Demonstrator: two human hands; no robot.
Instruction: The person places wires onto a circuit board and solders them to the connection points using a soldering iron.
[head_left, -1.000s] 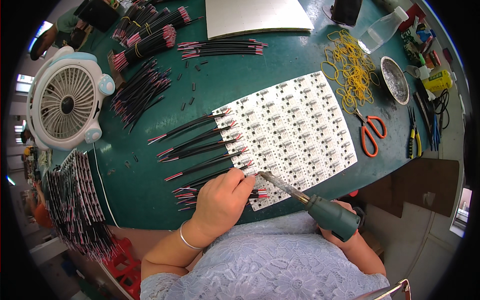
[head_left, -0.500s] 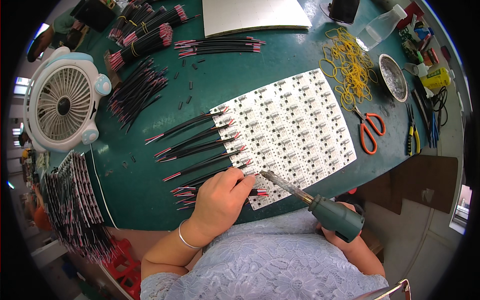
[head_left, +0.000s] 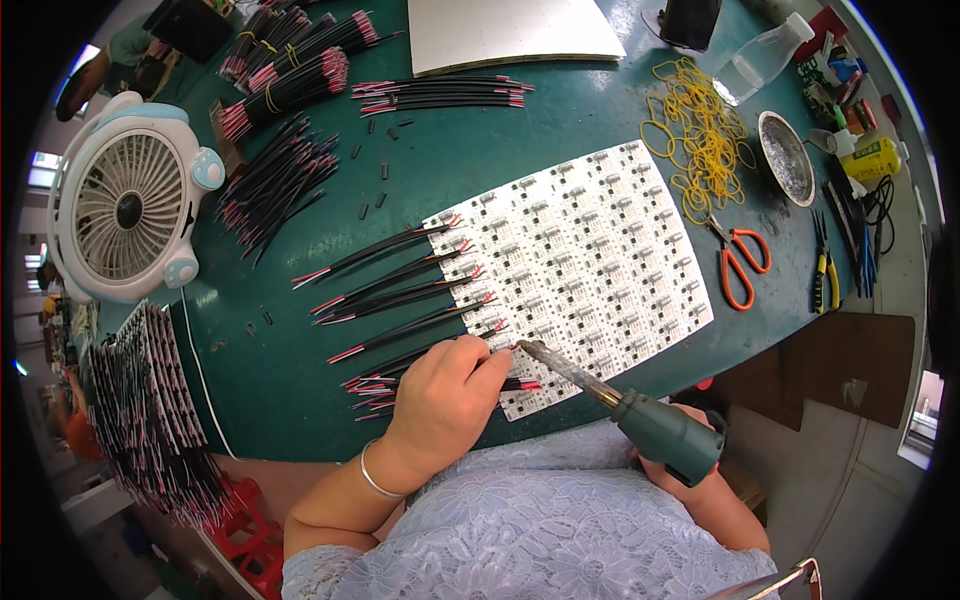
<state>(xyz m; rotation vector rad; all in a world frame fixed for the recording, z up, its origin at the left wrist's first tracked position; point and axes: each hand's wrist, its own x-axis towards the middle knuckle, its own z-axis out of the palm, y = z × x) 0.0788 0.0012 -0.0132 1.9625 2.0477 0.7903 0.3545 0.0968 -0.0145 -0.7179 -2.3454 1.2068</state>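
Note:
A white circuit board panel [head_left: 600, 255], covered in rows of small components, lies at a slant on the table. Black-sleeved wires [head_left: 380, 297] with red and white ends lie along its left edge, stripped tips over the board. My left hand [head_left: 437, 402] is closed in a pinch at the lower left of the panel, and a red wire end [head_left: 514, 347] pokes out from its fingertips. Around the dark green handle of a soldering iron [head_left: 667, 436] my right hand [head_left: 657, 473] is wrapped, largely hidden behind it. The iron's tip meets or nearly meets that wire end.
A fan [head_left: 128, 205] stands at the left, beside loose and bundled wires [head_left: 285, 90]. Wired strips [head_left: 150, 400] hang over the table's left edge. To the right are yellow rubber bands [head_left: 700, 130], a metal bowl [head_left: 785, 158], orange-handled scissors [head_left: 737, 270], pliers [head_left: 823, 270] and a bottle [head_left: 760, 60].
The iron has shifted slightly left, its tip now closer to my left fingertips. My left hand keeps its pinch in nearly the same spot.

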